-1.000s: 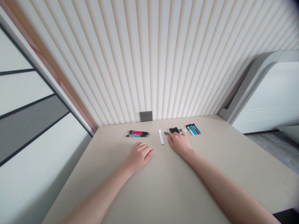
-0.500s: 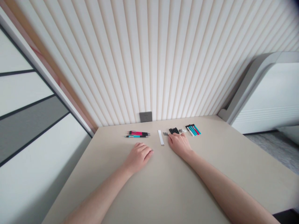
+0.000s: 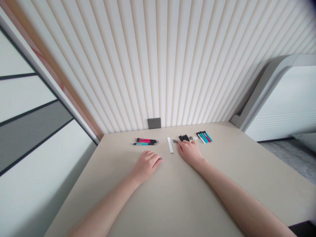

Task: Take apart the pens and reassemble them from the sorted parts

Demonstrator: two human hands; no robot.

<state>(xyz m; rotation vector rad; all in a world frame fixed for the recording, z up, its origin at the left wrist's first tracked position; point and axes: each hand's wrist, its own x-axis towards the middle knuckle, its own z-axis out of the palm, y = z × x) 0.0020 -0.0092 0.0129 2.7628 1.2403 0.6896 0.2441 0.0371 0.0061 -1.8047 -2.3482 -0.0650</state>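
My left hand [image 3: 147,164] rests on the table with its fingers curled. A small grey spring [image 3: 160,158] pokes out between thumb and forefinger. My right hand [image 3: 189,151] lies farther right, its fingers drawn together and their tips at the edge of a little group of grey springs [image 3: 174,141]. Whether a spring is pinched there is hidden. Between the hands lie thin white pen refills [image 3: 170,145]. Black pen grips [image 3: 184,138] and small metal pen tips [image 3: 192,138] sit just beyond my right fingers, partly covered by them.
Red pens [image 3: 146,140] and a blue pen [image 3: 145,144] lie at the back left. Several coloured pen barrels [image 3: 204,137] are lined up at the right. Behind the table [image 3: 158,197] stands a ribbed wall with a dark socket [image 3: 154,123].
The fingertips of my right hand have shifted slightly at the springs. The grey spring in my left hand shows a bit more clearly. Nothing else has visibly moved.
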